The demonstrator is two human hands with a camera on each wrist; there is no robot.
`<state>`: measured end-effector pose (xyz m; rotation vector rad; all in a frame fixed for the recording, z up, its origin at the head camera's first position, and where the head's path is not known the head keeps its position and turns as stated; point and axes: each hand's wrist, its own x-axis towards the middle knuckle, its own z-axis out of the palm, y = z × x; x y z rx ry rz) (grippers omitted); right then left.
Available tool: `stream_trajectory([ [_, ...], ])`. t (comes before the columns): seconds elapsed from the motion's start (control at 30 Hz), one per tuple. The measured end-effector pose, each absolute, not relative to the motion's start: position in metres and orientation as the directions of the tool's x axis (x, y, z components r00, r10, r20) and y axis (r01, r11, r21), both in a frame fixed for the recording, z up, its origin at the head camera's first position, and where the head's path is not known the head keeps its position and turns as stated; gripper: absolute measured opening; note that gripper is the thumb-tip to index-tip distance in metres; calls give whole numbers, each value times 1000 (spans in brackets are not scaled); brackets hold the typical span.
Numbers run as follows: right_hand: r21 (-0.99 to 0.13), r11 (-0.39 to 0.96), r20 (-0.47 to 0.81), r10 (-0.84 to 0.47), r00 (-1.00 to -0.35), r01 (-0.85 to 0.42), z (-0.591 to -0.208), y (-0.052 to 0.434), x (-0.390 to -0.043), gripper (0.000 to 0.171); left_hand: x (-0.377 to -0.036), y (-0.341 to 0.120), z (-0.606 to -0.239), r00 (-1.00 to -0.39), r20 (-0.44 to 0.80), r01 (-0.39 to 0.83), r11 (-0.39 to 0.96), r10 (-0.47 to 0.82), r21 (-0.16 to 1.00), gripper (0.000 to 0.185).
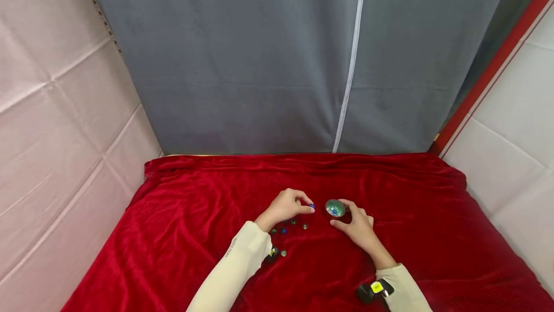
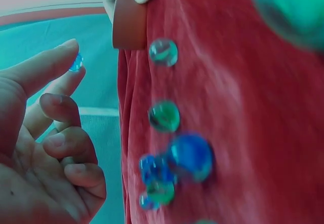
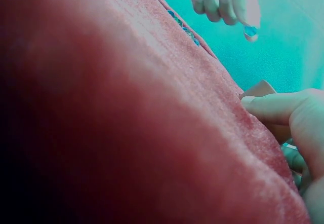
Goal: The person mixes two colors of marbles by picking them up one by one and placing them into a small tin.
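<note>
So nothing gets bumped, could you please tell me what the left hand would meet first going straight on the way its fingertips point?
Probably the round container in the right hand; the left hand, pinching a blue marble, points towards it. Depth is unclear; the hand might pass above.

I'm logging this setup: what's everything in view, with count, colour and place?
Cloth: one, red, foreground
Loose marbles: at least six, blue and green, on cloth
Raised marble: one, blue, above cloth
Container: one, brown outside, right of marbles
Backdrop: one, grey, white-striped, behind cloth
Side panels: two, whitish, left and right
Strip: one, red, beside right panel
Sleeves: two, cream, bottom edge
Wrist devices: two, black and yellow, beside sleeves
Left hand: one, bare, pinching raised marble
Right hand: one, bare, holding container
</note>
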<state>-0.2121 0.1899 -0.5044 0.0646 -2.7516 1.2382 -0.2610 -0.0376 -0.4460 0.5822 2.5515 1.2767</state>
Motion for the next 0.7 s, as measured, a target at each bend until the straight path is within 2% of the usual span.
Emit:
stream_trajectory([
  [0.4,-738,668,137,10,-991,-95,-504,190,-212,61,-264,-3,-446,-880,-22,253,508,474,823,14],
  [0.7,-741,663,139,0,-990,-104,-505,190,-211,61,-264,11,-447,-883,-29,258,535,469,805,19],
])
